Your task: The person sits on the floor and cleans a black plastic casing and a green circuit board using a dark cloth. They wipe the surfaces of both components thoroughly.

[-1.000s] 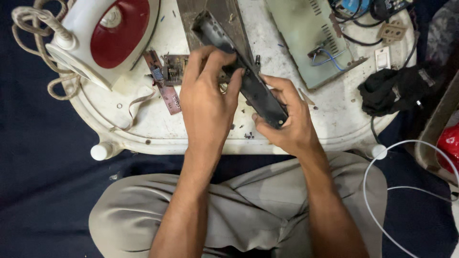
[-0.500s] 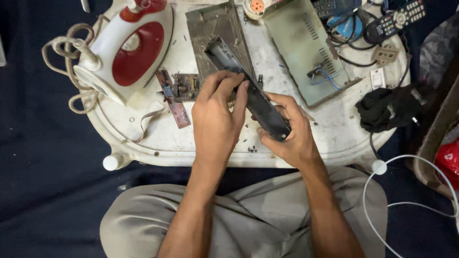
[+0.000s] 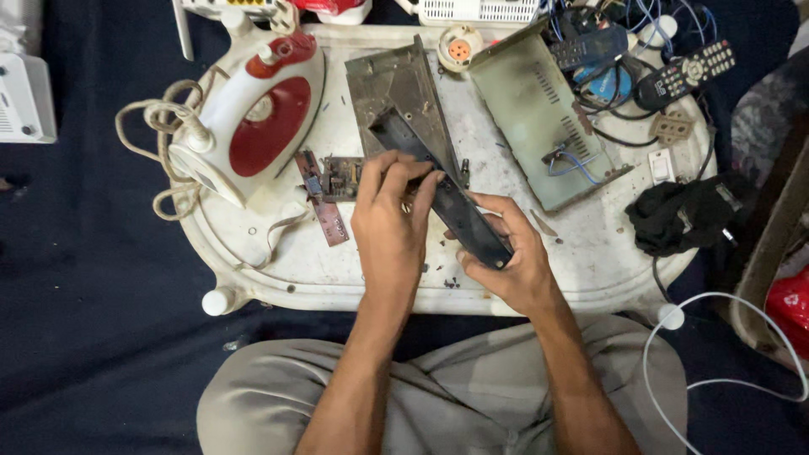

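Note:
My right hand [image 3: 512,263] grips the near end of a long black plastic casing [image 3: 438,190] that slants up and to the left over a white tray table [image 3: 354,278]. My left hand [image 3: 390,227] rests over the casing's middle, fingertips curled onto its open side. Under the casing's far end lies a grey metal plate [image 3: 396,84]. A small brown circuit board [image 3: 324,194] lies just left of my left hand.
A red and white clothes iron [image 3: 253,118] with a coiled cord sits at the table's left. A grey metal cover [image 3: 535,109] lies at the right, with remotes [image 3: 683,72], tangled wires and a black cloth [image 3: 683,215] beyond. A white cable [image 3: 725,337] loops at the lower right.
The view has shifted so the table sits lower in frame. Both hands keep their hold on the black casing, with the left fingers moving slightly along it.

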